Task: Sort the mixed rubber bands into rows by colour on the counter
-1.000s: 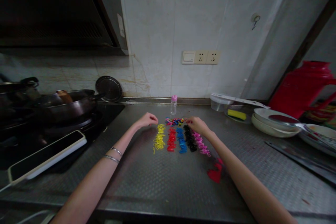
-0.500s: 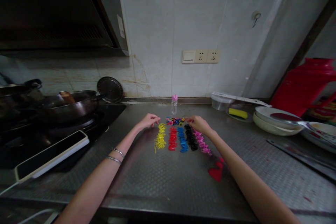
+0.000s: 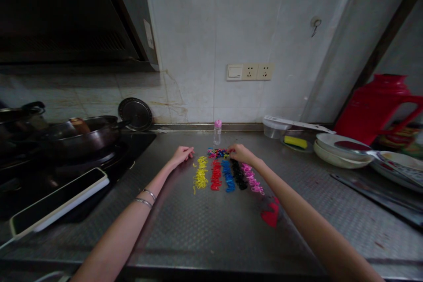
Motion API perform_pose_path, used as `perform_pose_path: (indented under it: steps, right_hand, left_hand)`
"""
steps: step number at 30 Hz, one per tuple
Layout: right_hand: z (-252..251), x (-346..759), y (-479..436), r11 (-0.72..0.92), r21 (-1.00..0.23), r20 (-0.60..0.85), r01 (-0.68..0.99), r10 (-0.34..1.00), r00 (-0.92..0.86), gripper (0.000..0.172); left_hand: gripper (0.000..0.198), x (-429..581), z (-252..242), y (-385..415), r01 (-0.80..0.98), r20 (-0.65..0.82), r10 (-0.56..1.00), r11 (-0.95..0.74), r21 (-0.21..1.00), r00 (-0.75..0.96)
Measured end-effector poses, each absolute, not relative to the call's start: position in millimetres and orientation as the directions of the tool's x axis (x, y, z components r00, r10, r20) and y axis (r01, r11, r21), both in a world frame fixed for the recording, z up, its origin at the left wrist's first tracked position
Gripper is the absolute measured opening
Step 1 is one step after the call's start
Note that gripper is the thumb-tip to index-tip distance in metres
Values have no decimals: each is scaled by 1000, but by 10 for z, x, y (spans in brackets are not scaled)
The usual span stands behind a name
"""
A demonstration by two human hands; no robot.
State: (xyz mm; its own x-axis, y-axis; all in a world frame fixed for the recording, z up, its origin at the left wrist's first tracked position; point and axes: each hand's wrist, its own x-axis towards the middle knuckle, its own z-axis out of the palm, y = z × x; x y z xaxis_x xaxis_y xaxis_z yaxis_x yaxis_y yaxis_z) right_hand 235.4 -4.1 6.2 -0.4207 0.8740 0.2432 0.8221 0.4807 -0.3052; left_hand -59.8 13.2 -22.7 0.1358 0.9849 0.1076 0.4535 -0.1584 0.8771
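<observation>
Small coloured bands, which look like rubber bands, lie on the metal counter in columns: yellow bands [image 3: 201, 174], red bands [image 3: 216, 175], blue bands [image 3: 228, 175], black bands [image 3: 238, 174] and pink bands [image 3: 253, 178]. Behind them is a mixed-colour pile [image 3: 216, 153]. My left hand [image 3: 183, 155] hovers left of the yellow column, its fingers loosely apart with nothing visible between them. At the right end of the mixed pile, my right hand [image 3: 243, 154] has its fingertips pinched together; what they hold is too small to make out. A clear bottle [image 3: 217, 134] with a pink cap stands behind the pile.
On the left are a phone-like device [image 3: 59, 202], a pan [image 3: 82, 134] and the stove. To the right stand a yellow sponge [image 3: 295, 142], stacked bowls [image 3: 343, 152], a knife [image 3: 373, 198] and a red thermos jug [image 3: 373, 105]. A red patch [image 3: 271, 213] lies near my right forearm.
My left hand has drawn back leftward from the yellow column, and a single yellow band now shows at its upper left. My right hand has shifted left onto the mixed pile.
</observation>
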Motion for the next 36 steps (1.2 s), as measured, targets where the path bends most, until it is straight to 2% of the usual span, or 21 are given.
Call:
perform_pose_path:
  steps: [9,18,22,29,36]
  right_hand:
    - [1,2238,-8,401,-242,165,883,914,-370,23]
    - [59,2264,-4,349,-188,172,918,932,-319,20]
    - [120,2268,-25,351,-202,209,914,928,-310,22]
    - [175,1905,-162,432,-285,263,855,893,-364,21]
    - [137,1452,-302,587,-299,264,753,809,-526,21]
  left_hand:
    - [40,-596,-286,162,473,169,978,-206,857,120]
    - [39,-594,-320,185,487,168,981,-193,852,96]
    - [40,-600,-326,186,494,179,979,-204,845,98]
    - [41,-605,-323,190,518,204,974,-225,825,98]
    - [40,-616,-307,184,541,213,971,-237,807,107]
